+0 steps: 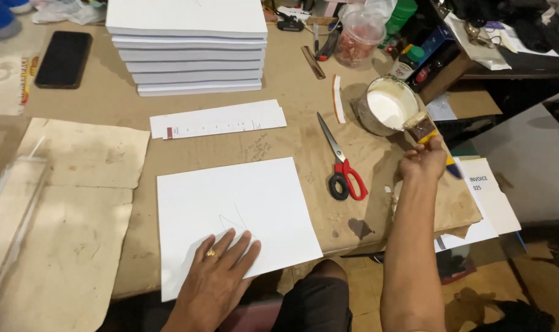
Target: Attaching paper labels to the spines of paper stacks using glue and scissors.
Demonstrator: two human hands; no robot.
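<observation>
My left hand [221, 270], with a ring on one finger, lies flat with fingers spread on a white square sheet [242, 203] at the table's near edge. My right hand [422, 163] is shut on a paintbrush [424, 128] with a yellow and blue handle. Its bristles rest at the rim of a round tin of white glue [387, 106]. Red-handled scissors [341, 163] lie between the sheet and the tin.
A tall stack of white boards [190, 52] stands at the back, strips of white paper [218, 120] before it. A black phone [63, 58] lies far left. Brown paper [77, 203] covers the table. A plastic jar [359, 34], bottles and clutter crowd the back right.
</observation>
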